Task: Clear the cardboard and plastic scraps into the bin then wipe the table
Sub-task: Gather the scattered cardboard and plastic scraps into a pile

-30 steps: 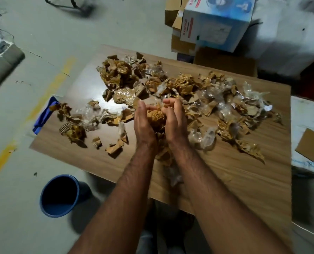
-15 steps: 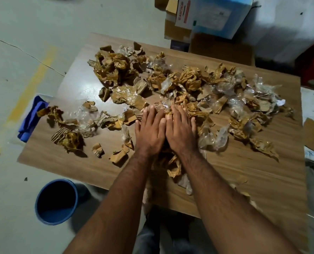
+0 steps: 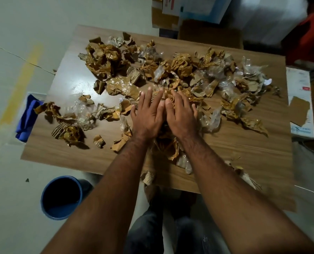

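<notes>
Both hands lay palm-down and side by side on the scrap pile [image 3: 170, 74] near the middle of the wooden table [image 3: 244, 153]. The left hand [image 3: 148, 114] had its fingers straight and slightly spread, pressing on a ribbed cardboard piece; the right hand [image 3: 181, 116] was likewise flat, fingers extended over crumpled brown scraps, gripping nothing. What lay directly under the palms was hidden.

Torn cardboard and crinkled clear plastic covered most of the tabletop, thickest along the far side; a smaller cluster [image 3: 68, 125] sat apart near the left edge. Where brown tape, paper and cardboard overlapped, single pieces were hard to tell apart. A few scraps [image 3: 170, 151] showed between the forearms, and one corrugated bit [image 3: 148, 177] sat at the table's near edge.

The blue bin [image 3: 61, 197] stood on the floor below the table's near-left corner, its inside too dark to read. A blue cloth [image 3: 27, 118] lay off the table's left edge, partly hidden by it. Stacked boxes [image 3: 170, 13] beyond the table were cut off by the frame and blurred.
</notes>
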Action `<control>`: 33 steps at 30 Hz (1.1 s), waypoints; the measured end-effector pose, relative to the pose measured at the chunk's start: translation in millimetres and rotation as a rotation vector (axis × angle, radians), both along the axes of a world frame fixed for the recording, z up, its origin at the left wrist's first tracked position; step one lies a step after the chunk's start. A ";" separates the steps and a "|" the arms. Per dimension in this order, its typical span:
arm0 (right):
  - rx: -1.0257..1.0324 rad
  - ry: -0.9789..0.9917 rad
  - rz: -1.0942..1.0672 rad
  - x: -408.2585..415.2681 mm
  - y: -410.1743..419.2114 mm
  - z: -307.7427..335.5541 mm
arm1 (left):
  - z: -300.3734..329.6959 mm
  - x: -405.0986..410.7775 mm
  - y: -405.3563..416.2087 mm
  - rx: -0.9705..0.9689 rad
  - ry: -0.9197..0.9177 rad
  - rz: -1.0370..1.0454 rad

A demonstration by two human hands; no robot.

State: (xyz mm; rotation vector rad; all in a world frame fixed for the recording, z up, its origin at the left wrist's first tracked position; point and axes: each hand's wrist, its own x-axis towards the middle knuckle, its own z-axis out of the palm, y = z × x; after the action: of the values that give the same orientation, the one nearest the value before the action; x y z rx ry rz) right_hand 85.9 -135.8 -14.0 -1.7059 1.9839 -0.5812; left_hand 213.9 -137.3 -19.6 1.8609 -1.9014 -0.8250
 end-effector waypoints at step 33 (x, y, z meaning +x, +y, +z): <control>0.007 0.571 0.306 7.3 130.8 -31.7 | -29.5 69.7 161.4 -0.043 -0.401 -0.285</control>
State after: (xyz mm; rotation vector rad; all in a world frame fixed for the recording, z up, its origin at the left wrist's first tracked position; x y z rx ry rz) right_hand 93.2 -5.0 -45.7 -2.2993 1.9963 0.0322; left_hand 283.6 24.1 -49.1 1.8616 -2.4503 -0.5086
